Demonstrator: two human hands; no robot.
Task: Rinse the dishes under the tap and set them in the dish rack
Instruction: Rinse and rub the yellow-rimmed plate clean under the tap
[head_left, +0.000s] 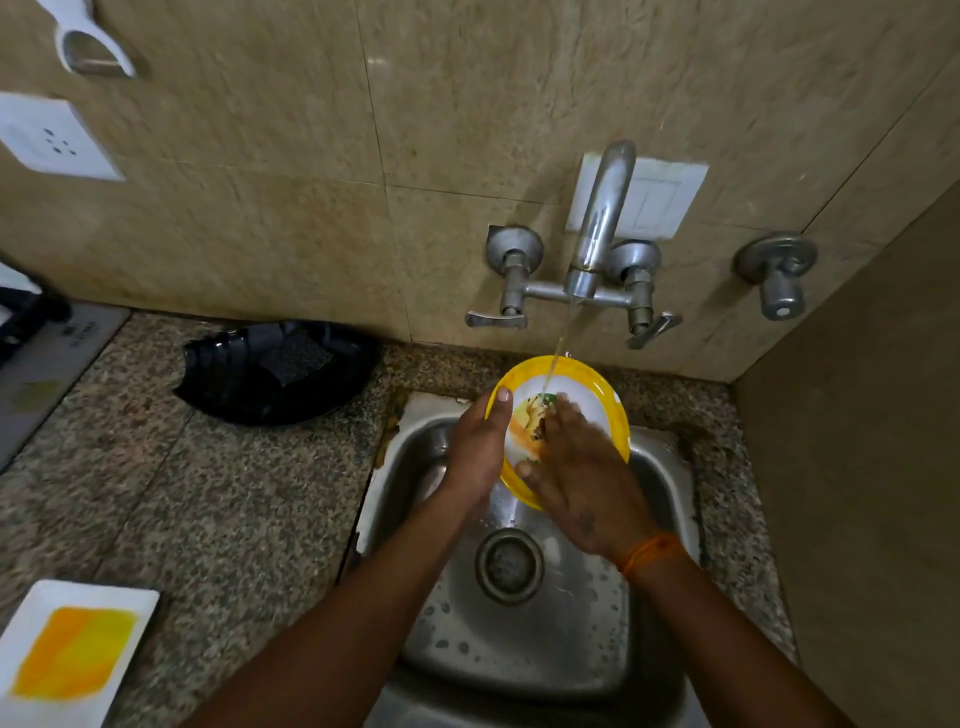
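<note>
Two bare forearms reach up from the bottom edge over the steel sink (660, 613), whose round drain (510, 565) sits in the basin floor between them. Above the drain, toward the wall, a round plate (597, 395) with a yellow rim and white centre is held tilted over the basin. The left hand (480, 447) grips the plate by its left edge: the thumb is hooked over the rim onto the plate's face, and the other fingers are hidden behind it. The right hand (576, 473) lies flat on the plate's face with its fingers straight and pressed against the surface, covering the lower right of the dish; an orange thread band (649, 552) circles that wrist. Food smears in orange and green show on the white centre just beside the right fingertips. Over the sink, a wall-mounted tap (597, 234) runs a thin stream of water (558, 353) that lands on the upper part of the plate. Left of the sink, on the speckled stone counter (182, 493), a black dish rack (280, 374) rests against the wall. Farther left of the sink, at the frame's lower corner, lies a white rectangular plate (78, 654) with a yellow-orange patch.
</note>
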